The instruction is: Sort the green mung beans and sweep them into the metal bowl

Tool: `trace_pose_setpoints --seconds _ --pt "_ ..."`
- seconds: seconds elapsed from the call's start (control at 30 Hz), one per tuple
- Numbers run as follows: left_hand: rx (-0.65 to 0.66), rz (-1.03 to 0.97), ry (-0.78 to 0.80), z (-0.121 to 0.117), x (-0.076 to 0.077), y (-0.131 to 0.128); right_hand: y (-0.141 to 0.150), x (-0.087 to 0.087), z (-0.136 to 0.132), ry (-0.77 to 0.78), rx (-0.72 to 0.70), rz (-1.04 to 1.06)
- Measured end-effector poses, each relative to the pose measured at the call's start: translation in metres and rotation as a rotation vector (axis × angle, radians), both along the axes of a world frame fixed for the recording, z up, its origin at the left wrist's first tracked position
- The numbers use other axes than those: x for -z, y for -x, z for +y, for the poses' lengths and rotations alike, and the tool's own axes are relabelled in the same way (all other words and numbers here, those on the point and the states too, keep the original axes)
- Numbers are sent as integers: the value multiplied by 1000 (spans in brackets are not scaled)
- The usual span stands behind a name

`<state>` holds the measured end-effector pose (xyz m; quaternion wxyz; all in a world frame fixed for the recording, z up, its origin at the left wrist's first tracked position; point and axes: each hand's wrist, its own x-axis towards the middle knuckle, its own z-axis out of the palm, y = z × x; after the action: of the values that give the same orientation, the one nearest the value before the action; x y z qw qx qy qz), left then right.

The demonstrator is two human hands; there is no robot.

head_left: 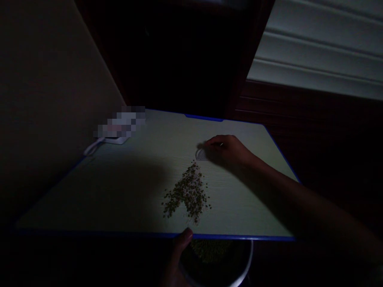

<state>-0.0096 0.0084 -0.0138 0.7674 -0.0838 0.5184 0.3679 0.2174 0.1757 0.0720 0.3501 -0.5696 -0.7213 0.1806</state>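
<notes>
A loose heap of small green and pale seeds [188, 193] lies in a long spread on a pale green board [119, 191] with a blue edge. My right hand [224, 150] rests on the board beyond the heap, its fingers curled over a small pale rounded piece [201, 155]. My left hand [177, 257] is low in the dim area below the board's near edge, its thumb up against that edge. It appears to grip the side of a round bowl [236, 267] with a light rim, holding green seeds [211, 250].
A pixelated white object [121, 122] sits at the board's far left, with a white cord [92, 147] beside it. A beige wall [50, 99] rises on the left. Dark wood [176, 52] stands behind the board, and a pale ribbed panel [317, 48] shows at upper right.
</notes>
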Motion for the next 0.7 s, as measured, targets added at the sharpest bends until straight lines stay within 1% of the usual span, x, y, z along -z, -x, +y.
trace_pose_setpoints --seconds 0.1,0.2,0.27,0.4,0.53,0.6,0.7 --pt "-3 -70 23 -1 6 1 1 8 -11 69 -101 28" --pt "-57 -92 -34 -3 9 1 -3 10 -24 116 -133 28" --pt "-67 -81 -59 -3 9 1 -7 10 -30 141 -153 15" --pt "-44 -127 -49 -5 5 1 -10 10 -42 187 -205 0" --pt "-69 -126 -24 -8 1 0 -11 8 -54 231 -256 -24" --pt "-99 -112 -31 -9 3 -1 -13 6 -59 273 -305 -43" --pt "-122 -112 -69 -11 9 -3 -16 2 -65 330 -381 -44"
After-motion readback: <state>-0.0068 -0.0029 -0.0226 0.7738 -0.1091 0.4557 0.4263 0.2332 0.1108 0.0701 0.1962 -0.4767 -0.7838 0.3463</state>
